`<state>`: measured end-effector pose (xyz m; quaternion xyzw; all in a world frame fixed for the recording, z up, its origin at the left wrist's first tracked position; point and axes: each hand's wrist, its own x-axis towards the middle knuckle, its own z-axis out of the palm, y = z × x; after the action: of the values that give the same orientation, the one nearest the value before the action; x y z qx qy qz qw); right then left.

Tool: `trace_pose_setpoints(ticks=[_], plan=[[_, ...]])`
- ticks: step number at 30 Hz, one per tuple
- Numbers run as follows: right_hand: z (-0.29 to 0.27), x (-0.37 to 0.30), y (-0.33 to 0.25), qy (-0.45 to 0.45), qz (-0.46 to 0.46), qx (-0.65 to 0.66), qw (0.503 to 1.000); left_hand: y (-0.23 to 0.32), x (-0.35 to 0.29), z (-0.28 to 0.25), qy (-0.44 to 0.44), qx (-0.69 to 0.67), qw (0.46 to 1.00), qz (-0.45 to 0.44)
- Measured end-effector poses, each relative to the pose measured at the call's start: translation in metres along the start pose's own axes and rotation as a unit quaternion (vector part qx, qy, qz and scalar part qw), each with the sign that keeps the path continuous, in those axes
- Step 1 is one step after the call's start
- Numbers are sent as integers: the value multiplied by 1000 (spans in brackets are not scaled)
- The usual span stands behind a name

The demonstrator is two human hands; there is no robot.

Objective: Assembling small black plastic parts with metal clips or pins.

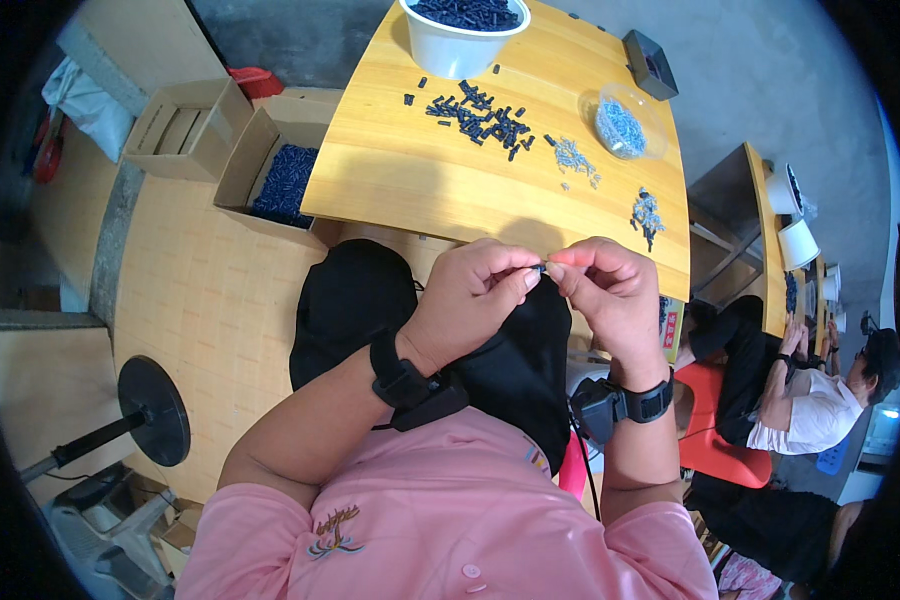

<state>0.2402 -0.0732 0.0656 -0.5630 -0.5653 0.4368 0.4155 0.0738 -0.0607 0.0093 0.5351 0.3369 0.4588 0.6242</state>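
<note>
Over my lap, at the table's near edge, both hands meet fingertip to fingertip. A small dark piece [541, 267] shows between them, mostly covered by the fingers. My left hand [475, 300] pinches it with thumb and forefinger. From the other side my right hand [610, 295] closes on the same spot, thumb against forefinger; whether it grips a second tiny part is hidden. Beyond the hands lies a loose spread of small black cylindrical pieces [480, 118]. Right of that is a scatter of tiny pale blue pieces [572, 157]. A small mixed pile [647, 214] sits nearer the right edge.
A white bucket of dark pieces [460, 48] stands at the table's back, a clear tub of pale pieces [620, 125] to the right, near a dark box [650, 65]. Left of the wooden table [370, 180], a carton [260, 200] holds dark pieces. Co-workers sit at right.
</note>
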Motion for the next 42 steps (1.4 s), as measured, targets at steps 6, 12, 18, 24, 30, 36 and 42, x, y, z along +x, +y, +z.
trace_pose_setpoints(ticks=[6, 12, 18, 24, 30, 36, 42], plan=[[-7, 6, 0, -40, -2, -47, 998, 8, 1, -1, 13, 151, 984, 95], [-5, 9, 0, -51, 25, -42, 998, 7, 1, 2, 43, 188, 977, 89], [-7, 16, -5, -102, 78, 6, 992, 7, 1, 2, 59, 210, 965, 145], [9, 11, 3, -44, -61, -56, 996, 1, 2, 3, 47, -36, 996, -60], [24, -1, 5, 26, -162, -192, 968, 10, 5, 2, 45, -256, 949, -180], [25, 0, 13, 65, -291, -293, 908, 0, 3, -2, 37, -254, 943, -212], [21, 2, 13, 26, -285, -328, 901, 0, 4, -8, -1, -239, 937, -255]])
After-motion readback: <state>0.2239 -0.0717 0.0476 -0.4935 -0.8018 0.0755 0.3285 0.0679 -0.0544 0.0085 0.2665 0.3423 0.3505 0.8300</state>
